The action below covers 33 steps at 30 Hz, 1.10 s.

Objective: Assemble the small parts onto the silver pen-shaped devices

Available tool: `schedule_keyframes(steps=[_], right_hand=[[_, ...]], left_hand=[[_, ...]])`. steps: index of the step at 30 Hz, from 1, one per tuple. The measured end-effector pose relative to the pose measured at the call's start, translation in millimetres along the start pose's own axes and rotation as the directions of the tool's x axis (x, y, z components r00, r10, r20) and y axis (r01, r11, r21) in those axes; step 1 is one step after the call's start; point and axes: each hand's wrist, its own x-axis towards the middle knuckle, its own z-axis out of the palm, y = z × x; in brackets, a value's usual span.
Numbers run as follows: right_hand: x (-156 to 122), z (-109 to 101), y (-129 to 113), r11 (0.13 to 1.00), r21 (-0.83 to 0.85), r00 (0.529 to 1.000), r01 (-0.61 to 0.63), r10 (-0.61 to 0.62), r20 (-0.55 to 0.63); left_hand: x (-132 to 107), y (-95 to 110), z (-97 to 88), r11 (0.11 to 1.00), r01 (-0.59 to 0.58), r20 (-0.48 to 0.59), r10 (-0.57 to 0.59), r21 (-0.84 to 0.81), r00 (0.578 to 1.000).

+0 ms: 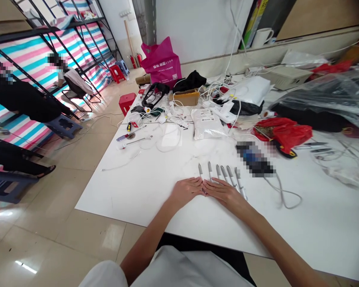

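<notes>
Several slim silver-grey pens lie side by side on the white table, tips pointing away from me. The leftmost pen point(200, 170) runs down between my fingertips. My left hand point(187, 190) closes on its lower part from the left, fingers pressed together. From the right, my right hand point(225, 194) meets it at the same pen, its fingertips touching those of my left. Its fingers also cover the lower part of the second pen point(210, 166). The rightmost pen point(238, 178) lies beside the back of my right hand. Both thumbs are mostly hidden.
A pixelated dark device point(255, 158) with a grey cable lies right of the pens. Farther back are a white plastic packet point(208, 124), a red bag point(283, 133), screwdrivers point(131, 134) and tangled cables. A magenta bag point(161, 63) stands at the far edge. Other people sit left.
</notes>
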Motion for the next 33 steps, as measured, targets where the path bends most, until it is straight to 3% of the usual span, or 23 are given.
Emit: schedule_keyframes(steps=[5, 10, 15, 18, 21, 24, 29, 33], right_hand=[[-3.7, 2.2, -12.8, 0.995, -0.083, 0.998, -0.049, 0.052, 0.036], [6.0, 1.4, -37.4, 0.978, -0.15, 0.985, -0.146, 0.129, -0.113], [29.4, 6.8, -43.9, 0.867, -0.26, 0.9, -0.425, 0.375, -0.222], [40.6, 15.3, -36.5, 0.791, -0.353, 0.866, -0.5, 0.446, -0.227], [46.9, 19.6, -28.5, 0.794, -0.364, 0.873, -0.487, 0.447, -0.195], [51.0, 14.2, -22.6, 0.824, -0.281, 0.865, -0.493, 0.427, -0.265], [58.2, -5.8, -12.3, 0.857, -0.13, 0.776, -0.498, 0.374, -0.507], [61.3, -8.6, -4.3, 0.868, -0.085, 0.752, -0.489, 0.37, -0.546]], left_hand=[[-4.9, 3.5, -7.7, 0.998, 0.028, -0.001, -0.028, -0.053, 1.0], [-12.6, 18.2, -19.3, 0.971, 0.128, -0.037, -0.138, -0.203, 0.99], [-18.2, 30.1, -28.2, 0.929, 0.234, -0.207, -0.298, -0.285, 0.932], [-21.1, 31.1, -32.3, 0.922, 0.237, -0.269, -0.323, -0.306, 0.907], [-22.9, 30.8, -35.4, 0.902, 0.261, -0.265, -0.36, -0.343, 0.895], [-22.8, 30.7, -36.9, 0.877, 0.306, -0.232, -0.407, -0.372, 0.884], [-21.3, 31.4, -37.2, 0.847, 0.352, -0.21, -0.458, -0.399, 0.864], [-21.4, 33.0, -38.0, 0.82, 0.368, -0.201, -0.488, -0.438, 0.849]])
